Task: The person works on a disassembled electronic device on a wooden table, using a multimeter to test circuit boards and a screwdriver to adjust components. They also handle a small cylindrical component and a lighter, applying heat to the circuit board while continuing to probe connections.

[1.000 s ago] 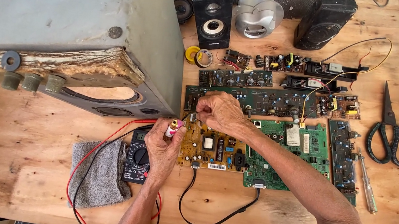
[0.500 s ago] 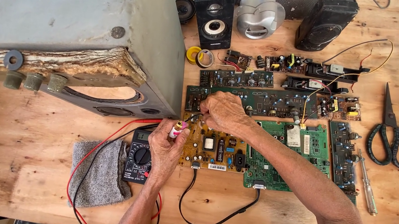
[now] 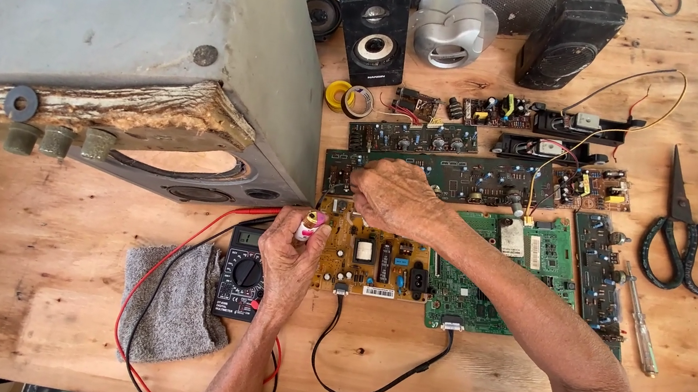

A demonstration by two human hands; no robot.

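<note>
A wooden tabletop [image 3: 31, 287] is carrying circuit boards at frame centre. The left hand [image 3: 289, 256] is pinching a red probe [image 3: 309, 225] over the yellow board [image 3: 371, 264]; the right hand [image 3: 395, 196], fingers pressed together, is touching the dark board [image 3: 462, 176].

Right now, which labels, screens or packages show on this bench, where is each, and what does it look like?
Multimeter: black, by the left hand; small grey screen at its top edge.
White sticker: thin strip on the front edge of the tan circuit board.
White label: rectangle on the green circuit board, beside the right forearm.
No packages in view.
</note>
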